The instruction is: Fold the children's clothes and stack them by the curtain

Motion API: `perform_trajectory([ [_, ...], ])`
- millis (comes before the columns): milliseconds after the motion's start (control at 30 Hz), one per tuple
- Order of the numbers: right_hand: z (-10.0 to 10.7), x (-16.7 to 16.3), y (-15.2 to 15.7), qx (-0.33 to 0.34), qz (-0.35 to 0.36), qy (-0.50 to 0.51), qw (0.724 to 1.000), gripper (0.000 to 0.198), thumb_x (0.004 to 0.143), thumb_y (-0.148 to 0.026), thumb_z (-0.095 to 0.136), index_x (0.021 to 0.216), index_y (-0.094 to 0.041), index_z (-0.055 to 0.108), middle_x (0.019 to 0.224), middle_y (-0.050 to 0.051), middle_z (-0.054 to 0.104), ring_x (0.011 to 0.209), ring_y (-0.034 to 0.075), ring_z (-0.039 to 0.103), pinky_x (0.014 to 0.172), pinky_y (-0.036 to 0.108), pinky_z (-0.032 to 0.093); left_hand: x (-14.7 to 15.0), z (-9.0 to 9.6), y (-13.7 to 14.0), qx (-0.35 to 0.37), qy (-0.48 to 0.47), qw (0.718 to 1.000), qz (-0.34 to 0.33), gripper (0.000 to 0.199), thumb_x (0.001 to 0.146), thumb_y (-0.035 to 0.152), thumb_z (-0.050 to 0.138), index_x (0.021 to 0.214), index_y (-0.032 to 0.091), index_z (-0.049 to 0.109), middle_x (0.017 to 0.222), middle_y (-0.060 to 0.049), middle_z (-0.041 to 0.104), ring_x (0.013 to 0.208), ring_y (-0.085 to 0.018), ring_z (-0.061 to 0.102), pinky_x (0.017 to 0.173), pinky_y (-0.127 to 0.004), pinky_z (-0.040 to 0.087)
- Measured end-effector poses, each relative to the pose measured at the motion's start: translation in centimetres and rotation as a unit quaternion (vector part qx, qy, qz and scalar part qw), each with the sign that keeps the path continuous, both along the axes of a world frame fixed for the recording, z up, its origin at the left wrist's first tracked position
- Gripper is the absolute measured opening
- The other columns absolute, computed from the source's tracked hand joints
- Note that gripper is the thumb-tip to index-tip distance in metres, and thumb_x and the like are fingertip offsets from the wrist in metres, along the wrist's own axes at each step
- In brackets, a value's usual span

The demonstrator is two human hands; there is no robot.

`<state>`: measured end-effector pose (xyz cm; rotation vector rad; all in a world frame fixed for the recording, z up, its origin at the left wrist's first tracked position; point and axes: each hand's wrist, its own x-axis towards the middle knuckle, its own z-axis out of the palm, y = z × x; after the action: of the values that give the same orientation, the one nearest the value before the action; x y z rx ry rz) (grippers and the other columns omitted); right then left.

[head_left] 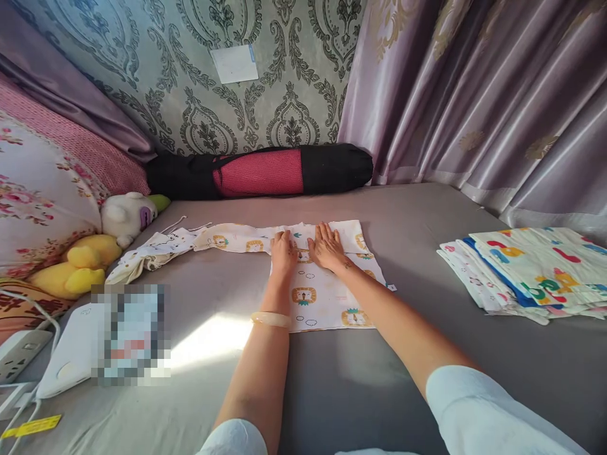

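A white cloth [327, 303] printed with orange lions and small clouds lies spread on the grey bed sheet. Its upper edge is folded over in a band, and a long narrow part runs off to the left, ending in a crumpled bunch [159, 249] with thin strings. My left hand [283, 251], with a pale bangle on its wrist, is at the left side of the band, its fingers curled down onto the fabric. Just to its right, my right hand [327, 248] rests flat on the band with fingers stretched out.
Folded printed cloths [531, 272] are stacked at the right. A black and red rolled bag [265, 172] lies along the wall. On the left are plush toys [126, 218], a floral pillow [42, 196], a white device [73, 351], a blurred-out object [135, 335] and a power strip [23, 354].
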<state>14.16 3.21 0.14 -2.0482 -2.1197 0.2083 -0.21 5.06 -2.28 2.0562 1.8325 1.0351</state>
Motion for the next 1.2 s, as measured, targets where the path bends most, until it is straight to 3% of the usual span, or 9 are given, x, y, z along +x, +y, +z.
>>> perform_trajectory([
  [300, 0.4, 3.7, -0.2, -0.017, -0.117, -0.028, 0.993, 0.07, 0.1, -0.041, 0.021, 0.155, 0.003, 0.019, 0.163, 0.02, 0.011, 0.151, 0.03, 0.011, 0.121, 0.046, 0.009, 0.0, 0.2, -0.2, -0.001, 0.012, 1.0, 0.001, 0.045, 0.084, 0.009, 0.041, 0.124, 0.016, 0.06, 0.125, -0.015, 0.061, 0.115, -0.03, 0.056, 0.102, -0.047, 0.043],
  [633, 0.5, 7.6, -0.3, -0.036, -0.165, -0.046, 0.985, 0.068, 0.1, -0.04, 0.018, 0.155, 0.0, 0.022, 0.163, 0.017, 0.016, 0.15, 0.028, 0.016, 0.121, 0.046, 0.013, 0.1, 0.4, -0.4, -0.004, 0.03, 0.999, -0.013, 0.044, 0.085, 0.007, 0.041, 0.125, 0.014, 0.058, 0.127, -0.017, 0.06, 0.117, -0.029, 0.056, 0.101, -0.046, 0.043],
  [833, 1.3, 7.7, -0.8, -0.037, -0.185, -0.053, 0.981, 0.067, 0.1, -0.04, 0.02, 0.154, 0.001, 0.023, 0.162, 0.02, 0.02, 0.149, 0.03, 0.018, 0.12, 0.048, 0.014, 0.3, 1.1, -0.8, -0.008, 0.056, 0.998, 0.007, 0.04, 0.087, 0.008, 0.042, 0.122, 0.013, 0.059, 0.132, -0.02, 0.056, 0.119, -0.031, 0.055, 0.101, -0.047, 0.043],
  [933, 2.0, 6.0, -1.0, 0.006, -0.138, -0.07, 0.988, 0.064, 0.1, -0.036, 0.021, 0.154, -0.002, 0.026, 0.164, 0.018, 0.015, 0.151, 0.029, 0.011, 0.121, 0.05, 0.007, 1.0, 1.9, -1.2, 0.026, 0.078, 0.996, 0.017, 0.037, 0.093, 0.017, 0.041, 0.125, 0.012, 0.058, 0.145, -0.021, 0.047, 0.127, -0.034, 0.048, 0.103, -0.051, 0.042],
  [1033, 2.2, 3.5, -1.1, 0.03, -0.031, -0.048, 0.998, 0.06, 0.101, -0.035, 0.019, 0.155, -0.009, 0.028, 0.164, 0.014, 0.016, 0.151, 0.028, 0.011, 0.121, 0.051, 0.006, 2.0, 2.5, -1.7, 0.042, 0.109, 0.993, -0.022, 0.041, 0.096, 0.02, 0.038, 0.134, 0.012, 0.052, 0.149, -0.018, 0.045, 0.138, -0.032, 0.04, 0.11, -0.05, 0.037],
  [1133, 1.9, 1.4, -0.9, 0.035, 0.047, -0.03, 0.998, 0.058, 0.101, -0.034, 0.02, 0.155, -0.014, 0.031, 0.164, 0.011, 0.018, 0.151, 0.027, 0.012, 0.121, 0.052, 0.005, 2.6, 2.3, -2.0, 0.003, 0.134, 0.99, -0.05, 0.045, 0.097, 0.022, 0.037, 0.139, 0.013, 0.048, 0.15, -0.016, 0.046, 0.144, -0.031, 0.033, 0.116, -0.051, 0.03],
  [1200, 1.5, 0.7, -0.8, 0.026, 0.062, -0.024, 0.997, 0.058, 0.101, -0.033, 0.022, 0.155, -0.016, 0.031, 0.164, 0.009, 0.02, 0.151, 0.026, 0.013, 0.121, 0.053, 0.006, 2.6, 1.8, -2.1, -0.034, 0.142, 0.988, -0.053, 0.045, 0.098, 0.026, 0.035, 0.139, 0.014, 0.049, 0.15, -0.015, 0.046, 0.144, -0.032, 0.034, 0.116, -0.053, 0.028],
])
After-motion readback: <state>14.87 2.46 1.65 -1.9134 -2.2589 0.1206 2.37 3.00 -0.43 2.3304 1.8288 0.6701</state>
